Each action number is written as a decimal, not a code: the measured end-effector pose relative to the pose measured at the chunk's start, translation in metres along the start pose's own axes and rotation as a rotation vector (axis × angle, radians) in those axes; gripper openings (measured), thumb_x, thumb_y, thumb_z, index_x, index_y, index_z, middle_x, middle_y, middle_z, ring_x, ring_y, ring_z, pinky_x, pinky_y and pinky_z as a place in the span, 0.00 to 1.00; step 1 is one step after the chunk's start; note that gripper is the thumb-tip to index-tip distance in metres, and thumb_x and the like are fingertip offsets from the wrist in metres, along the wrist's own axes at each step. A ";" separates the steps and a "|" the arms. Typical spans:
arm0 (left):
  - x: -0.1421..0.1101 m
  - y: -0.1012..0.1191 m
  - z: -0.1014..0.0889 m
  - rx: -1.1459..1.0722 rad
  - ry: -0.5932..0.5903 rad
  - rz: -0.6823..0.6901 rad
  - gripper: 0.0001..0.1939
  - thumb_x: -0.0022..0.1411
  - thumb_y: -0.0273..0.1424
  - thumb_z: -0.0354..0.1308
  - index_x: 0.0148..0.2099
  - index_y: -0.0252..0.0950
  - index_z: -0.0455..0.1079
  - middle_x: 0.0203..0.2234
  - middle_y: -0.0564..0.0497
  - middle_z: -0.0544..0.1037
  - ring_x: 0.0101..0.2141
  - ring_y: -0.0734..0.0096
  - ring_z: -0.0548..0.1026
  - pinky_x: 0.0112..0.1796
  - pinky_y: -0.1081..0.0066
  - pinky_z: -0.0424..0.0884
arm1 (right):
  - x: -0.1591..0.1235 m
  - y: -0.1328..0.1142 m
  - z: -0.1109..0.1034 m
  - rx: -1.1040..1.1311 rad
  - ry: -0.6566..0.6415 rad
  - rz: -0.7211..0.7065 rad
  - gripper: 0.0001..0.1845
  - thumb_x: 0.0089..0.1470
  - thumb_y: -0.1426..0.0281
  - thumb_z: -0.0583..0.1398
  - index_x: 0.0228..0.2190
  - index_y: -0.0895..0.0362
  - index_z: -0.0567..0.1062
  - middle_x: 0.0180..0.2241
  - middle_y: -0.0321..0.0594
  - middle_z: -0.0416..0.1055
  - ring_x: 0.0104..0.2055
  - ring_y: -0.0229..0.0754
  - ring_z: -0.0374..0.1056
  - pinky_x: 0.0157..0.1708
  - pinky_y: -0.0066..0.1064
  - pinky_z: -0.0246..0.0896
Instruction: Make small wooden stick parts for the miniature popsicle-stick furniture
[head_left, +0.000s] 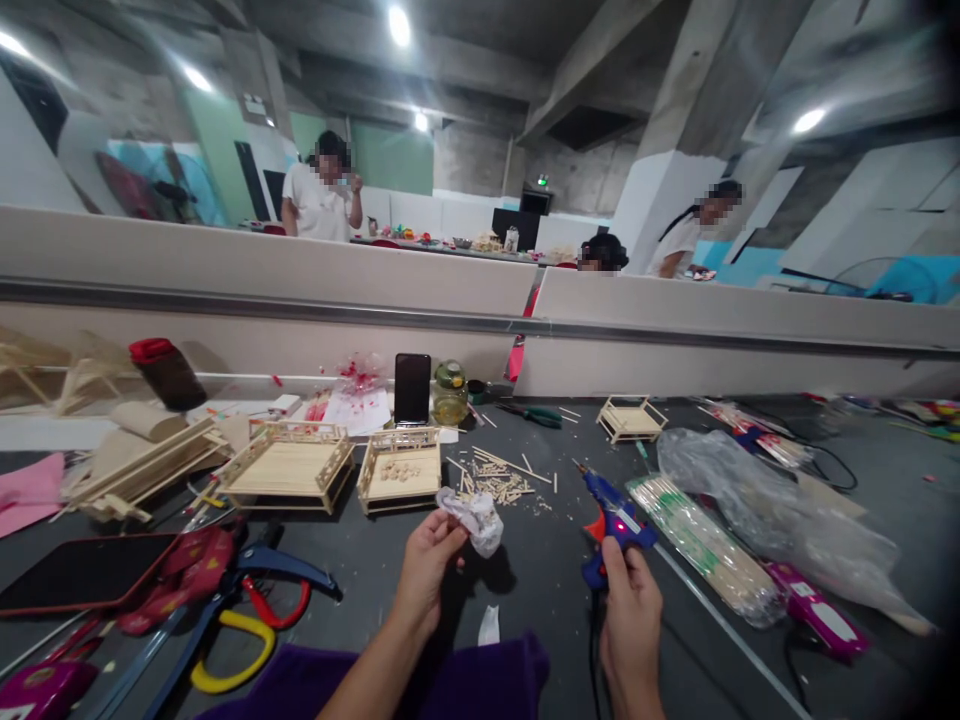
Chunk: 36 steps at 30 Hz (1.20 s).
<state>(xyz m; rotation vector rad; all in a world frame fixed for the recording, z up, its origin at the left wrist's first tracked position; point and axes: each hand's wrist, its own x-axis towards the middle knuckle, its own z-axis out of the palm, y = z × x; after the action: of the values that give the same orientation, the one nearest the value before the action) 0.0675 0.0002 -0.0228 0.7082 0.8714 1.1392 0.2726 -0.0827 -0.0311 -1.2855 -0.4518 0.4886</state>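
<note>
My left hand pinches a crumpled whitish wad, tissue or thin plastic, above the dark table. A blue glue gun with an orange trigger and a lit red spot is at my right hand. The thumb and fingers close on the gun's rear part, its nozzle pointing away to the upper left. Beyond the wad lies a heap of short cut wooden sticks. Two small stick-built frames with railings stand to the left, one a wide bed-like frame, the other a smaller frame holding small round wooden pieces.
Scissors with red and yellow handles, a tablet-like device and a purple cloth lie near the front. Bagged sticks and clear plastic are at right. A partition crosses behind; people are beyond it.
</note>
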 end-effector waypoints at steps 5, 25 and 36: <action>0.027 -0.012 0.040 0.032 0.009 -0.043 0.18 0.39 0.31 0.70 0.35 0.32 0.73 0.17 0.56 0.73 0.16 0.80 0.65 0.15 0.81 0.58 | 0.014 -0.002 -0.002 -0.018 -0.004 0.056 0.19 0.48 0.54 0.64 0.32 0.57 0.72 0.25 0.30 0.67 0.26 0.34 0.60 0.24 0.23 0.56; 0.071 -0.096 0.151 0.000 0.017 -0.288 0.15 0.44 0.23 0.67 0.33 0.34 0.64 0.18 0.54 0.73 0.19 0.76 0.71 0.21 0.76 0.68 | 0.038 0.011 -0.015 -0.029 0.071 0.142 0.26 0.45 0.53 0.66 0.40 0.58 0.74 0.35 0.40 0.76 0.30 0.40 0.70 0.25 0.25 0.63; 0.034 -0.058 0.122 0.064 -0.163 -0.386 0.17 0.44 0.19 0.66 0.39 0.33 0.71 0.35 0.45 0.77 0.28 0.68 0.78 0.27 0.73 0.72 | 0.039 0.011 -0.032 -0.141 0.057 0.162 0.24 0.42 0.52 0.66 0.33 0.58 0.74 0.28 0.36 0.73 0.25 0.36 0.65 0.19 0.22 0.54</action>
<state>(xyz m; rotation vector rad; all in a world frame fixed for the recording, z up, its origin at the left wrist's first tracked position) 0.2063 0.0110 -0.0191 0.6413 0.8629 0.7032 0.3217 -0.0831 -0.0471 -1.4760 -0.3404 0.5622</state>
